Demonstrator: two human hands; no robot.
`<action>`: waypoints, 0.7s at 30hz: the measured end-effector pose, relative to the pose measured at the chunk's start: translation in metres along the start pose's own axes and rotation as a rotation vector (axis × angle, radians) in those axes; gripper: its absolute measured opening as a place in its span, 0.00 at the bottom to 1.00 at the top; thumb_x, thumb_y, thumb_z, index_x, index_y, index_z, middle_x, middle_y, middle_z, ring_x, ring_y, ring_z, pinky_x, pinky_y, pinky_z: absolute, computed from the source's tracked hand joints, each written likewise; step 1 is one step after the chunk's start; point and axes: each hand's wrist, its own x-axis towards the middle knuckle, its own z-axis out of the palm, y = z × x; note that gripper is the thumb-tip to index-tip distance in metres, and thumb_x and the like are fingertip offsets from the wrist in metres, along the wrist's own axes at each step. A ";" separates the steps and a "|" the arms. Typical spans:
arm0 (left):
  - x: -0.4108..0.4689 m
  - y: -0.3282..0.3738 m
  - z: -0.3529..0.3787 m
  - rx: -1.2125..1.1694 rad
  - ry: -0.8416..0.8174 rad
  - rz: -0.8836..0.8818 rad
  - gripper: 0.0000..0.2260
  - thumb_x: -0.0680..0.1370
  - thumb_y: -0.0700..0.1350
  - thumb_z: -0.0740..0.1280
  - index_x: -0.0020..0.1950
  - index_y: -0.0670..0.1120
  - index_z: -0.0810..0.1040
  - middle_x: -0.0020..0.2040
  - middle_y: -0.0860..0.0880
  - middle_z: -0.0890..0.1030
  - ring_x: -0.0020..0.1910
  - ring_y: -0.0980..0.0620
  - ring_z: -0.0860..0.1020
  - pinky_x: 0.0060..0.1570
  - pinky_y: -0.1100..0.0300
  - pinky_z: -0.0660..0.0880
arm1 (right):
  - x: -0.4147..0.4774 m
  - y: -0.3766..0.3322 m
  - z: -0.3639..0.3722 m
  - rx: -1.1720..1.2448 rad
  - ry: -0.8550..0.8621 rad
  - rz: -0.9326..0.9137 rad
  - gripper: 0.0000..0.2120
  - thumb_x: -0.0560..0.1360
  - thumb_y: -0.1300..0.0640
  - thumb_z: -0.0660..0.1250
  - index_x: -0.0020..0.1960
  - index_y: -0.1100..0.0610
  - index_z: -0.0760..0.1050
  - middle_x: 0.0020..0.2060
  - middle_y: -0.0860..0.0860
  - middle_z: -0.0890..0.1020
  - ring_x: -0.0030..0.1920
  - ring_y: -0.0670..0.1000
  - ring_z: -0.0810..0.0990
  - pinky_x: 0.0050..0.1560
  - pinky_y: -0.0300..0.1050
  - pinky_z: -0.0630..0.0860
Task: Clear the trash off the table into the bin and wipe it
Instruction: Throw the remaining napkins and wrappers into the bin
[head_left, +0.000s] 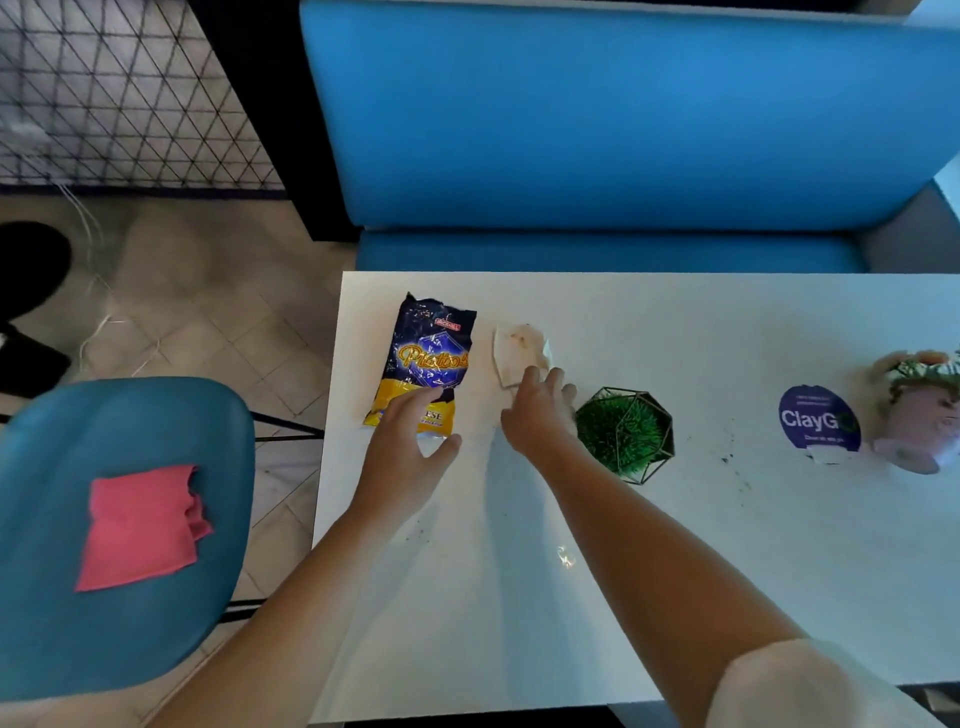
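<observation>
My left hand (410, 441) hovers open over the bag (428, 358), right hand (540, 410) open at the wrapper (519, 351); both look light and crinkly, best pinched by an edge.

Chip bag (423, 364) was navy and yellow; cloth (140, 527) pink on teal chair (119, 519); table (675, 571) white; bench (623, 130) bright blue.

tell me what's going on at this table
A person is clearing trash from the white table. The left hand rests open on the lower end of the chip bag; the right hand reaches the near edge of a stained napkin beside it. Both lie on the table. A pink cloth lies on the blue chair. No bin is in view.
</observation>
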 end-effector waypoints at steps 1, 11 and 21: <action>0.000 -0.002 0.000 -0.005 -0.002 -0.008 0.25 0.77 0.46 0.75 0.73 0.52 0.73 0.69 0.55 0.73 0.67 0.54 0.74 0.65 0.53 0.76 | 0.001 -0.001 0.003 -0.023 0.010 0.007 0.24 0.77 0.58 0.68 0.69 0.59 0.64 0.65 0.60 0.66 0.63 0.62 0.68 0.57 0.55 0.75; 0.003 -0.010 0.001 -0.029 -0.024 -0.045 0.26 0.77 0.49 0.75 0.73 0.53 0.72 0.71 0.52 0.73 0.68 0.52 0.74 0.64 0.50 0.78 | 0.002 -0.004 0.014 0.077 0.067 -0.027 0.21 0.78 0.66 0.63 0.69 0.58 0.64 0.60 0.58 0.73 0.59 0.61 0.75 0.51 0.54 0.75; 0.008 -0.004 0.005 -0.047 -0.019 -0.044 0.24 0.78 0.47 0.75 0.73 0.53 0.73 0.68 0.53 0.73 0.64 0.53 0.76 0.59 0.58 0.77 | -0.017 0.003 0.017 0.420 0.142 0.010 0.13 0.72 0.70 0.61 0.56 0.60 0.71 0.49 0.56 0.77 0.46 0.57 0.76 0.40 0.46 0.71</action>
